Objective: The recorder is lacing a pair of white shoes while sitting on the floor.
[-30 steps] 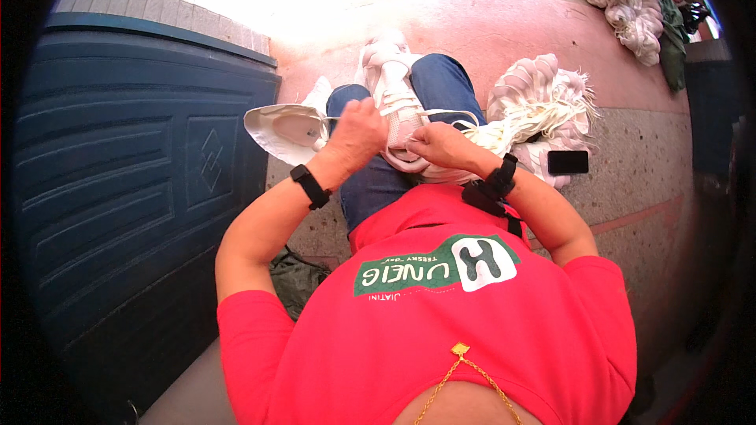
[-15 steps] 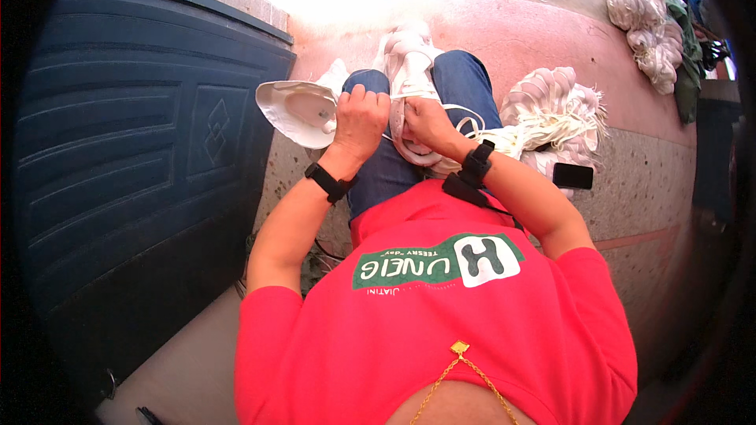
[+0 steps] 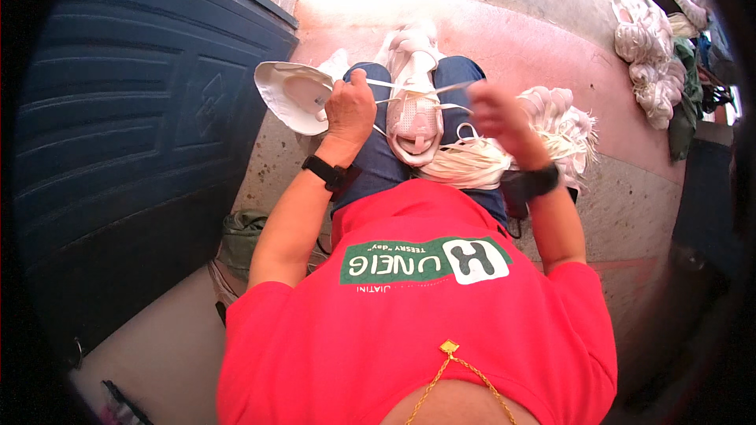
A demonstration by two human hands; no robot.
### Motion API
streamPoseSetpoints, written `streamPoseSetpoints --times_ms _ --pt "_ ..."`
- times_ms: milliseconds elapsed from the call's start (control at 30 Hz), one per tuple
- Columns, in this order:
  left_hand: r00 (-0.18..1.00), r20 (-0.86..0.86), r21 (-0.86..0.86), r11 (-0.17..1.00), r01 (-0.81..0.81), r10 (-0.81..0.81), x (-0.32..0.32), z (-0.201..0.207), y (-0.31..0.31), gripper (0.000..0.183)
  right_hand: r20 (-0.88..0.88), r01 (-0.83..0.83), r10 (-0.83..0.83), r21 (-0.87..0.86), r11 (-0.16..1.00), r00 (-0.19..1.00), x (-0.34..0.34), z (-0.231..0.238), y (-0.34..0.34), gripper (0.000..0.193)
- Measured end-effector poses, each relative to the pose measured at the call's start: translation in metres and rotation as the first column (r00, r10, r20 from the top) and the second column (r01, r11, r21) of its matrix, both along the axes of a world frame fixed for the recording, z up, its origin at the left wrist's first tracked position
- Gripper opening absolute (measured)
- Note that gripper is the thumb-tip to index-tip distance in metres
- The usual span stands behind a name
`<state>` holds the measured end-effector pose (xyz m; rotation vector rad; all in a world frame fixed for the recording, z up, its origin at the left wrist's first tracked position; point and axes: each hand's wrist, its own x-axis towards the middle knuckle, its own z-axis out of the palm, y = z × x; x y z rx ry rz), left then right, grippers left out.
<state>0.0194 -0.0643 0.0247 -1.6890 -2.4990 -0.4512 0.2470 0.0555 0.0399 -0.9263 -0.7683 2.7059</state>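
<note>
A white shoe upper [image 3: 415, 122] lies lengthwise on my lap between my knees, its opening toward me. My left hand [image 3: 350, 110] is closed on a white shoelace [image 3: 383, 84] at the upper's left side. To the right, my right hand [image 3: 504, 122] is smeared by motion; a stretched, blurred lace runs from the upper to its fingertips, and it appears closed on that lace. More lace strands stick out across the upper. Beside it on my right thigh rests a bundle of cream laces [image 3: 461, 165]. A white cap-like piece [image 3: 290, 98] sits just beyond my left hand.
A heap of white shoe uppers [image 3: 549, 106] with loose laces is at my right. Farther right lie more white bundles [image 3: 650, 55] beside dark green cloth [image 3: 685, 110]. A dark blue panelled door [image 3: 150, 118] stands close on the left, with a greenish bag [image 3: 242, 240] near its foot.
My right hand has drawn away from the upper to the right, stretching the lace out. My left hand has moved slightly down and left. More of the upper shows.
</note>
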Motion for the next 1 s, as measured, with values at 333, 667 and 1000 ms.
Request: streamPoseSetpoints --times_ms 333,667,1000 --pt "0.934 0.342 -0.051 0.990 0.130 -0.104 -0.001 -0.026 0.025 0.019 -0.872 0.556 -0.223 0.066 0.828 0.436 0.140 0.180 0.049 0.029" --pt "0.507 0.834 -0.310 0.575 0.757 -0.218 -0.002 0.010 0.066 0.028 -0.694 0.753 -0.413 0.288 0.591 0.590 0.146 0.164 0.055 0.021" --pt "-0.423 0.780 0.478 0.875 -0.073 -0.461 -0.182 0.150 0.061 0.015 0.228 -0.053 -0.202 0.777 0.627 0.952 0.024 0.009 0.018 0.019"
